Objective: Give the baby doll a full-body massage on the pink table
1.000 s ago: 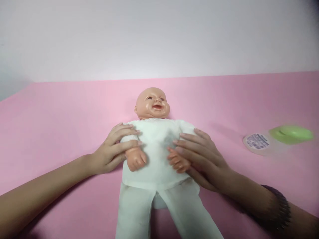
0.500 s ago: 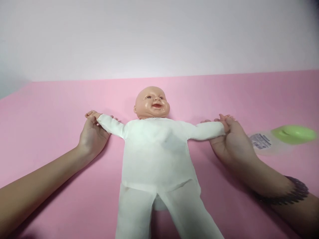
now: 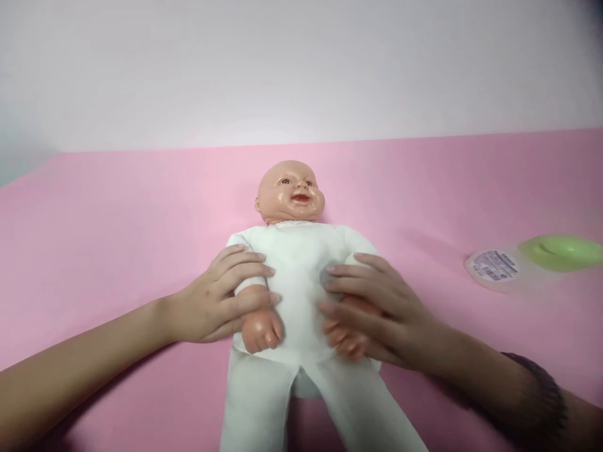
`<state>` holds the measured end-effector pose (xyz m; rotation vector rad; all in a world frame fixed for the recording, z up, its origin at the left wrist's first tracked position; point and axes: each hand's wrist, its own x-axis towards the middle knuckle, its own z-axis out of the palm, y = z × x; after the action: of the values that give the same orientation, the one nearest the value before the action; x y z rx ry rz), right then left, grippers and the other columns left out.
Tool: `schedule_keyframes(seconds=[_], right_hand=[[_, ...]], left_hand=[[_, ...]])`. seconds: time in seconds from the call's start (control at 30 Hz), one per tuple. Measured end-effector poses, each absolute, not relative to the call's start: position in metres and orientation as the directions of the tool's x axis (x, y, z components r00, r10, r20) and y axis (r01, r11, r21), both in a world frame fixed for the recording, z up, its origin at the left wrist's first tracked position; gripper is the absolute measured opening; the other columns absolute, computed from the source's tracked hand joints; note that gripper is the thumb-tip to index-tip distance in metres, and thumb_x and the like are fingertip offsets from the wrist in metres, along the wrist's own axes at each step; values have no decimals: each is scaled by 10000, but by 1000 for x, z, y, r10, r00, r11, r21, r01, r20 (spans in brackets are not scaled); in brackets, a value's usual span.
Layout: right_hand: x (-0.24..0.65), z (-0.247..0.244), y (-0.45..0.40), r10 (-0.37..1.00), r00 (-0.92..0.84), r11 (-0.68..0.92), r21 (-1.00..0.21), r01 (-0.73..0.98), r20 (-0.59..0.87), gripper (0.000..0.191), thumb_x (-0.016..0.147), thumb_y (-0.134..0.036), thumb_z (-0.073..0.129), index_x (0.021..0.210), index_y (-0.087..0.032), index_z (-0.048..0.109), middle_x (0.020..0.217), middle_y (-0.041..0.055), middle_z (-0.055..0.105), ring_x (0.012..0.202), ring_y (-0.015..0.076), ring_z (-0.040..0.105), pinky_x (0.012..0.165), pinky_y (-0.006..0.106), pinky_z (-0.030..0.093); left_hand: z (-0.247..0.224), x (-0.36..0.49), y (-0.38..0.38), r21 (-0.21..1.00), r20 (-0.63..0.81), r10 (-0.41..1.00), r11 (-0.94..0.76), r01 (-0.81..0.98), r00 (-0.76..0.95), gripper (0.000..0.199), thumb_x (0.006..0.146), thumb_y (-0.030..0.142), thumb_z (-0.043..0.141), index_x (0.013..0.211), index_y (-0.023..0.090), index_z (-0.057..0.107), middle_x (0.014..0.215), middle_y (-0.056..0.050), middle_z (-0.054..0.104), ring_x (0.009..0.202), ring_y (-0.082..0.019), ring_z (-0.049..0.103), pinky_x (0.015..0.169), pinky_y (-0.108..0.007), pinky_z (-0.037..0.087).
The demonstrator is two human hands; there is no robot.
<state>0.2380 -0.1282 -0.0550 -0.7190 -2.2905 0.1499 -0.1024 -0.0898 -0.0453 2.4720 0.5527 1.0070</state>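
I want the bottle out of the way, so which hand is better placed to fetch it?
Probably the right: your right hand is on the same side of the doll as the bottle, while your left hand would have to reach across. Both are on the doll's arms, though.

The flat pink surface (image 3: 117, 213) bears a bald plastic doll in white clothes (image 3: 298, 257) at centre and a translucent, green-ended bottle (image 3: 532, 263) at right
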Motion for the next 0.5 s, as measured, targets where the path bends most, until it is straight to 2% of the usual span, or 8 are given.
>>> schedule_keyframes(seconds=[0.07, 0.1, 0.17, 0.3, 0.37, 0.4, 0.43, 0.5], right_hand=[[234, -51, -127, 431, -620, 888, -186, 421, 656, 332, 1009, -361, 656, 1340, -333, 668, 1231, 62, 743, 1228, 275, 684, 1137, 513, 461], [234, -49, -125, 394, -624, 897, -136, 420, 674, 315, 1024, -346, 628, 1330, -279, 665, 1234, 93, 733, 1234, 279, 675, 1129, 506, 459], [235, -48, -122, 363, -631, 900, -83, 428, 686, 294, 1034, -326, 598, 1301, -219, 661, 1223, 128, 719, 1218, 284, 673, 1100, 494, 469], [234, -49, -123, 373, -628, 907, -127, 401, 683, 372, 997, -261, 625, 1369, -259, 617, 1222, 98, 720, 1179, 282, 686, 1082, 504, 482], [230, -48, -126, 461, -538, 878, -274, 393, 706, 461, 966, -224, 640, 1414, -322, 588, 1245, 72, 723, 1191, 284, 686, 1068, 504, 514], [228, -47, -127, 547, -424, 829, -394, 397, 722, 463, 959, -223, 644, 1399, -358, 592, 1238, 58, 726, 1191, 287, 689, 1058, 508, 533], [227, -46, -126, 651, -251, 748, -548, 373, 717, 424, 962, -242, 645, 1357, -389, 605, 1216, 45, 730, 1192, 289, 691, 1055, 516, 546], [229, -46, -119, 810, 138, 538, -816, 211, 570, 289, 1001, -354, 611, 1282, -420, 598, 1163, 28, 731, 1202, 294, 691, 1063, 553, 558]], left_hand=[[-44, -102, -89, 305, 576, 337, -934, 187, 744, 410, 945, 314, 684, 1348, 335, 611, 1293, -113, 682, 1260, -300, 618, 1199, -545, 390], [-43, -102, -88, 272, 591, 325, -942, 197, 739, 440, 950, 300, 666, 1379, 333, 577, 1300, -122, 673, 1254, -298, 616, 1187, -542, 398], [-41, -101, -86, 272, 593, 332, -940, 206, 733, 455, 951, 312, 656, 1392, 339, 549, 1289, -122, 671, 1231, -296, 621, 1174, -537, 408], [-43, -102, -86, 282, 594, 323, -941, 186, 736, 465, 949, 295, 649, 1400, 337, 543, 1296, -124, 662, 1234, -298, 611, 1178, -540, 394], [-46, -102, -87, 363, 631, 356, -921, 142, 690, 410, 978, 317, 624, 1382, 336, 556, 1295, -118, 655, 1240, -291, 607, 1175, -530, 397], [-47, -102, -88, 452, 653, 423, -883, 125, 628, 357, 1004, 341, 601, 1359, 338, 567, 1291, -109, 650, 1238, -282, 607, 1162, -512, 413], [-48, -101, -88, 574, 654, 535, -811, 110, 534, 308, 1033, 374, 568, 1340, 343, 569, 1296, -97, 643, 1237, -267, 608, 1139, -485, 440], [-47, -100, -84, 824, 541, 800, -566, 30, 259, 283, 1070, 473, 505, 1319, 348, 553, 1298, -77, 634, 1237, -238, 612, 1081, -424, 497]])
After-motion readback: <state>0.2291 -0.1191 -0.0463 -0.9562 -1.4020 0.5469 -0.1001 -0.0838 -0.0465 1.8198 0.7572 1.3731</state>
